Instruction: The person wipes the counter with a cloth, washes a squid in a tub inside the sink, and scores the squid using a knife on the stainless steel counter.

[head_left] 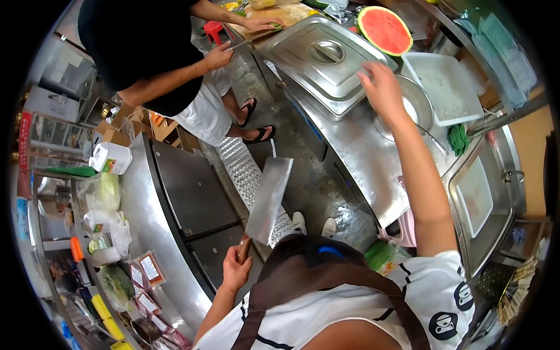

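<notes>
My left hand (237, 269) is closed round the wooden handle of a cleaver (269, 195), whose broad blade points up and away from me over the floor. My right hand (382, 90) stretches out above the steel counter, its fingers apart and slightly bent, holding nothing I can see. It is over the right edge of a steel pan lid (315, 64) with a recessed handle. Partly beneath my forearm stands a round metal bowl (423, 96) with a spoon or ladle handle (433, 140) beside it. A cut watermelon half (385, 30) lies beyond, red face up.
Across from me a co-worker (146, 52) holds a knife over a cutting board (286, 14). A white plastic tub (446, 87) and a green cloth (458, 140) lie right, near a sink (506, 192). At left, a steel counter (143, 198) carries bagged vegetables and a jug (111, 157).
</notes>
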{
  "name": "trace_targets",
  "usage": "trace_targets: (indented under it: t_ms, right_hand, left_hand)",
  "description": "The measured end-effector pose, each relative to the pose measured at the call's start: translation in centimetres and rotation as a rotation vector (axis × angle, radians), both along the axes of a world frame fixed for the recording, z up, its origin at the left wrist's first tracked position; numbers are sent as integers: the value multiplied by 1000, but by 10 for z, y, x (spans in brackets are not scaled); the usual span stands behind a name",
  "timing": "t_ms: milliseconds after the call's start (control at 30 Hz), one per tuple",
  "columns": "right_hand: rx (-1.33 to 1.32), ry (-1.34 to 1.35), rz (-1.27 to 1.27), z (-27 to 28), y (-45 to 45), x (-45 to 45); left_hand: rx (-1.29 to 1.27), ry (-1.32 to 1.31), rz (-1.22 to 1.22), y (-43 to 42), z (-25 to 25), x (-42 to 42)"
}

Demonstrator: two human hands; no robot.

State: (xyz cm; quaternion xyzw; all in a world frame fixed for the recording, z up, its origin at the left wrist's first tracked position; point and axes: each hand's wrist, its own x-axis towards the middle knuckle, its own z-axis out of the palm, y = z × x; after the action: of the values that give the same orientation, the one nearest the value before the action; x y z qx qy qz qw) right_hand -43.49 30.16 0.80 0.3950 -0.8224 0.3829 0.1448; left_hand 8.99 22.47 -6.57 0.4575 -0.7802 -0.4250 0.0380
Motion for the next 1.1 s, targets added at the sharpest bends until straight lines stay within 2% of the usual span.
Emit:
trace_targets:
  t_ms: [33, 100, 133, 200, 267, 333, 467, 567, 633, 700, 767, 800, 833, 867, 900, 933, 967, 1000, 1033, 1067, 1100]
  right_hand:
    - [118, 172, -26, -7, -32, -23]
    - [380, -23, -76, -10, -86, -44]
    - [388, -9, -64, -19, -106, -57]
    - [675, 223, -135, -36, -132, -71]
    - [676, 155, -159, -37, -141, -79]
    - [726, 21, -50, -20, -133, -91]
    - [445, -120, 43, 17, -110, -136]
    - [356, -192, 42, 30, -100, -149]
    - [418, -118, 15, 30, -105, -131]
    - [493, -46, 4, 16, -113, -112]
    - [688, 101, -59, -10, -130, -97]
    - [649, 207, 78, -52, -128, -121]
    - [663, 166, 131, -81, -126, -149]
    - [842, 453, 169, -98, -128, -160]
    - [670, 379, 238, -127, -122, -206]
    - [534, 437, 303, -120, -120, -207]
    - [645, 141, 185, -96, -127, -191]
    - [697, 206, 172, -95, -133, -194]
    - [638, 253, 209, -97, -132, -200]
    - [756, 113, 146, -92, -129, -199]
    - [740, 118, 126, -91, -127, -193]
  left_hand:
    - [5, 6, 67, 3, -5, 11]
    - [15, 28, 157, 5, -14, 22]
    - [26, 32, 218, 6, -14, 26]
    - [70, 38, 288, 8, -13, 33]
    - [77, 33, 405, 8, -16, 39]
    - [68, 72, 404, 3, -22, 44]
    - [120, -8, 440, -13, -21, 49]
    - [53, 45, 451, -24, -30, 53]
    - [59, 35, 450, -31, -28, 50]
    - [47, 12, 473, -38, -29, 49]
    - [-87, 73, 468, -33, -41, 61]
    - [-133, 24, 489, -29, -40, 68]
    - [-175, 48, 521, -27, -42, 74]
    - [-200, -37, 524, -27, -25, 79]
    - [-230, -94, 590, -26, -15, 82]
    - [-246, -80, 652, -27, -21, 95]
    - [-215, -129, 707, -31, -19, 104]
    - [-239, -167, 771, -36, -15, 111]
    - [-253, -168, 850, -36, -14, 122]
    - [-280, -168, 917, -26, -18, 120]
    - [-334, -182, 994, -22, -23, 130]
